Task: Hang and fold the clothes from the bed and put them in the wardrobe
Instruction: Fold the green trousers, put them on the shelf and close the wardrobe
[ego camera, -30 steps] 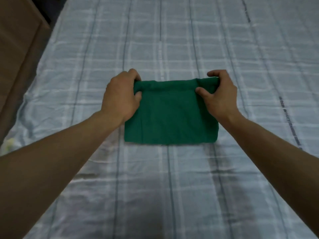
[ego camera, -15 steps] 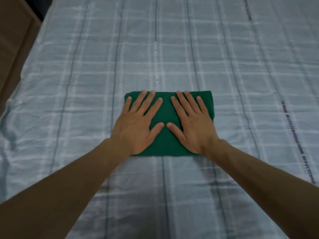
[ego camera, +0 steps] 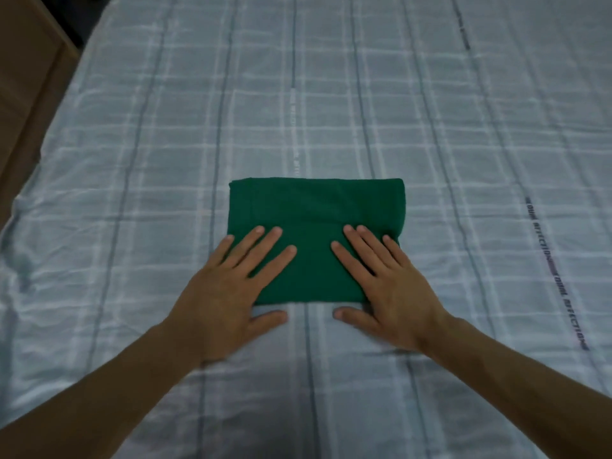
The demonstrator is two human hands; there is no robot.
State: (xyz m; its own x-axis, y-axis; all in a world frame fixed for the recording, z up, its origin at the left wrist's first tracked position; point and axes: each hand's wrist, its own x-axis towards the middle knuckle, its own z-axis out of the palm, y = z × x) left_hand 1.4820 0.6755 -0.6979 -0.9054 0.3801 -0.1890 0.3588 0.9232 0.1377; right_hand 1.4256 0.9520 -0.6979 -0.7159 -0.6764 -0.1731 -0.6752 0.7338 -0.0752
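Green cloth (ego camera: 316, 241) lies folded into a compact rectangle mid-bed (ego camera: 430, 127). Left hand (ego camera: 228, 293) and right hand (ego camera: 389, 289) rest flat on its near edge, fingers spread, pinching nothing. Folding looks complete; wardrobe not in view, so putting away remains.

We read dark lettering (ego camera: 539, 231) printed along a stripe at the right of the bed sheet (ego camera: 463, 154). It appears twice and seems to say "AFFECTION" after a short word we cannot make out. Paler lettering (ego camera: 294, 160) on the middle stripe is too blurred to read.
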